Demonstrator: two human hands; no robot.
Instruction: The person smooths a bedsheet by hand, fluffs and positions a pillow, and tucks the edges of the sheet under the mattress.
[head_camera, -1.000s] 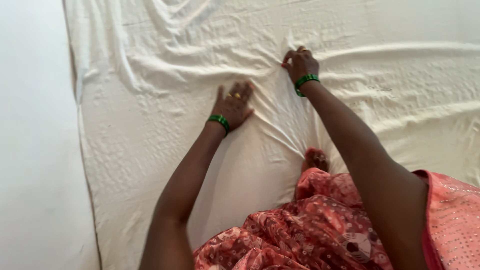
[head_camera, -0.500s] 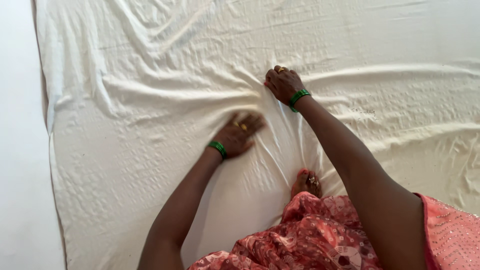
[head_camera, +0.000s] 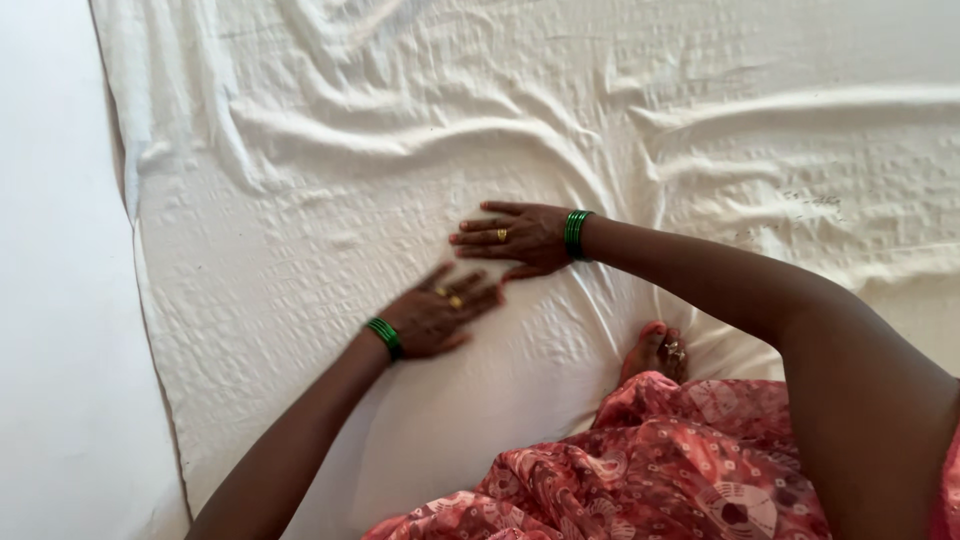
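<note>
A wrinkled white cloth (head_camera: 300, 170) lies spread over a pale floor. My left hand (head_camera: 437, 312) rests flat on it, fingers apart and pointing up to the right, with a gold ring and green bangles at the wrist. Just above it, my right hand (head_camera: 515, 238) lies palm down on the cloth, fingers stretched to the left, with green bangles and a ring too. Neither hand grips the fabric. The two hands sit close together near the middle of the cloth.
My bare foot (head_camera: 657, 352) with toe rings stands on the cloth below the right arm, beside the red patterned garment (head_camera: 640, 470) I wear. The cloth's left edge (head_camera: 140, 260) runs down next to bare pale floor (head_camera: 60, 300). Long folds cross the upper cloth.
My right hand has let go of the pinched fold higher up and moved down and left, flat on the cloth. My left hand slid down and left.
</note>
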